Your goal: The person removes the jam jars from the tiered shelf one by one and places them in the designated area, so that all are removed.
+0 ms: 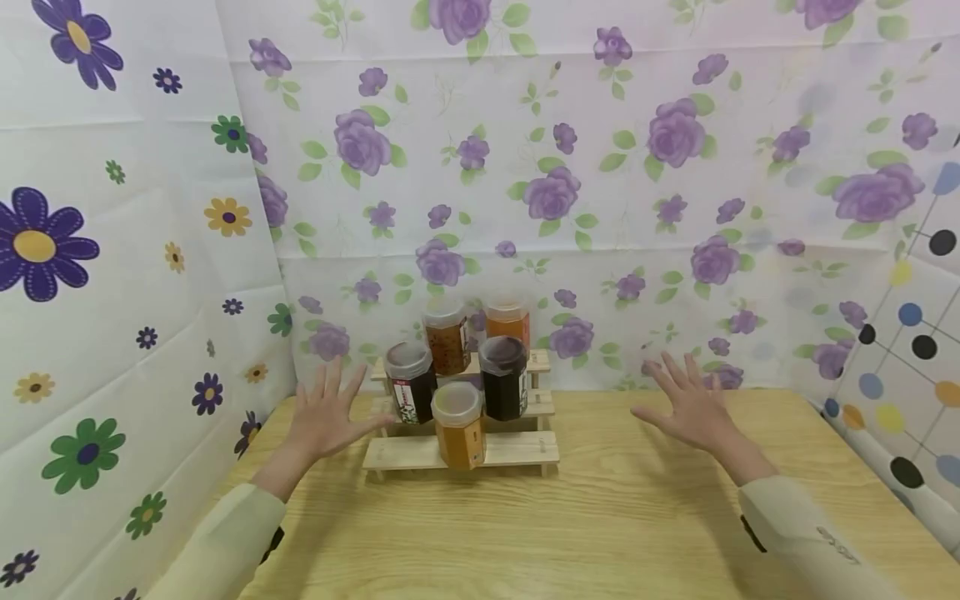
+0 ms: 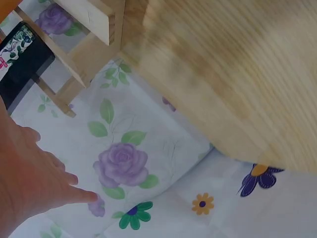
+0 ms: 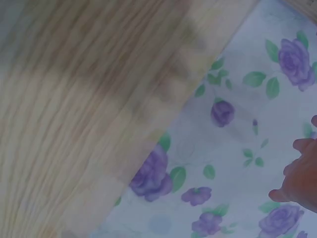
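Observation:
My left hand (image 1: 324,417) is spread with straight fingers beside the left end of a stepped wooden rack (image 1: 510,448), holding nothing. Over the right part of the table my right hand (image 1: 692,408) is spread too, with nothing in it. The rack bears several lidded jars. An amber jar (image 1: 461,437) is on the lowest step. Two dark jars, the left one (image 1: 412,387) with a red and white label and the right one (image 1: 506,383), stand on the middle step. At the top are a reddish-brown jar (image 1: 448,342) and an orange jar (image 1: 508,321).
The rack stands near the back edge of the wood-grain table (image 1: 480,533). Behind it hangs a purple-rose curtain (image 1: 555,196). A daisy-patterned sheet (image 1: 142,275) closes the left side, and a dotted sheet (image 1: 900,358) borders the right.

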A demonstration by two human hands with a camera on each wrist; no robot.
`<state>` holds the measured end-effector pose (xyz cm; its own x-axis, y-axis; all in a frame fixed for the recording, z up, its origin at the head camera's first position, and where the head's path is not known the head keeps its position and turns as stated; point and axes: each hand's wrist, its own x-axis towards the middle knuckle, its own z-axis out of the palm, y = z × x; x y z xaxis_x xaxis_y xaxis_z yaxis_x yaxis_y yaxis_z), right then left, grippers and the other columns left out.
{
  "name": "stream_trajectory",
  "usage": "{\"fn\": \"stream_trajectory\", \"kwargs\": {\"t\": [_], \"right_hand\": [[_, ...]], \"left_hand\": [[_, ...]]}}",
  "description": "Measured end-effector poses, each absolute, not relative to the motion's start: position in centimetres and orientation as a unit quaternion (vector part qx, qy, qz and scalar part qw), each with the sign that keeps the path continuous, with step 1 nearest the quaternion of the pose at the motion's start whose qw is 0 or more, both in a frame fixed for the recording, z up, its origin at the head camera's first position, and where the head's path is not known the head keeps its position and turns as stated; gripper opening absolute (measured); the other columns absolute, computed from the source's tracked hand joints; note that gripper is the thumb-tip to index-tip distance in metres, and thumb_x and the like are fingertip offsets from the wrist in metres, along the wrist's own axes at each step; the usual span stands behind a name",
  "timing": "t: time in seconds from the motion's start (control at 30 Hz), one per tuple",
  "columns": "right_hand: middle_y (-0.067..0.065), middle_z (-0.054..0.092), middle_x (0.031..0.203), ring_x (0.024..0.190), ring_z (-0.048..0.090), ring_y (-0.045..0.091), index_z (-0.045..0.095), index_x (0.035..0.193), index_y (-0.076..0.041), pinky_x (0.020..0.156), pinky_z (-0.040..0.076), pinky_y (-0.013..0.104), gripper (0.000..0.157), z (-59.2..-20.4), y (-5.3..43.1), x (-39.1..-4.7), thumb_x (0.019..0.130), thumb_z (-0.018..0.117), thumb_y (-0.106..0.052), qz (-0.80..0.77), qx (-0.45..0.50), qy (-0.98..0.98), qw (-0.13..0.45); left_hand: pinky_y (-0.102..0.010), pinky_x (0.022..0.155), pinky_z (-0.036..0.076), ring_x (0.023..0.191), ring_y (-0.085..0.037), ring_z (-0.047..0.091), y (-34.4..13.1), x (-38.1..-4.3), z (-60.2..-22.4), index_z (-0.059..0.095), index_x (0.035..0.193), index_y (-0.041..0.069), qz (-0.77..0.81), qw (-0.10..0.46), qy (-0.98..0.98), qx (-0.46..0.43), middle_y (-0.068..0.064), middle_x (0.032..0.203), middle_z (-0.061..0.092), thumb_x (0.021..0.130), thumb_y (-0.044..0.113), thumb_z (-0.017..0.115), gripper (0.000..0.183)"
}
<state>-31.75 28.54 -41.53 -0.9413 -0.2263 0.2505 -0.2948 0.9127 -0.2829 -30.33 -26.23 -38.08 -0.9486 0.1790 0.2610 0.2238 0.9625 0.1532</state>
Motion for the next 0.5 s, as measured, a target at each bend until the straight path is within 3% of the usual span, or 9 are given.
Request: {"fn": "stream_trajectory", "kwargs": {"t": [0.17, 0.27, 0.5], "right_hand": [[0.022, 0.015, 0.162, 0.148, 0.001, 0.050, 0.014, 0.158, -0.016, 0.108, -0.004, 0.079, 0.092, -41.3, 26.6, -32.8, 0.090, 0.057, -0.060, 0.191, 0.141, -0.964, 0.119], [0.025, 0.018, 0.160, 0.148, 0.006, 0.050, 0.017, 0.157, -0.012, 0.110, 0.001, 0.077, 0.091, -40.9, 25.2, -33.5, 0.090, 0.058, -0.058, 0.215, 0.151, -0.956, 0.134], [0.023, 0.027, 0.158, 0.145, 0.022, 0.047, 0.023, 0.154, -0.005, 0.112, 0.019, 0.071, 0.086, -39.0, 21.6, -35.0, 0.092, 0.060, -0.052, 0.304, 0.162, -0.926, 0.156]], "left_hand": [[-0.078, 0.110, 0.007, 0.146, -0.054, 0.007, -26.0, -30.2, -39.3, 0.018, 0.157, 0.015, -0.109, 0.129, -0.981, -0.101, -0.029, 0.161, 0.004, 0.081, 0.069, 0.060, 0.102], [-0.080, 0.107, 0.009, 0.144, -0.057, 0.009, -25.8, -30.0, -40.3, 0.018, 0.157, 0.009, -0.133, 0.111, -0.980, -0.095, -0.034, 0.159, 0.006, 0.081, 0.066, 0.063, 0.105], [-0.071, 0.113, 0.018, 0.144, -0.055, 0.010, -25.2, -30.3, -41.4, -0.001, 0.156, 0.000, -0.341, -0.038, -0.932, -0.116, -0.034, 0.159, 0.004, 0.087, 0.045, 0.070, 0.109]]}}
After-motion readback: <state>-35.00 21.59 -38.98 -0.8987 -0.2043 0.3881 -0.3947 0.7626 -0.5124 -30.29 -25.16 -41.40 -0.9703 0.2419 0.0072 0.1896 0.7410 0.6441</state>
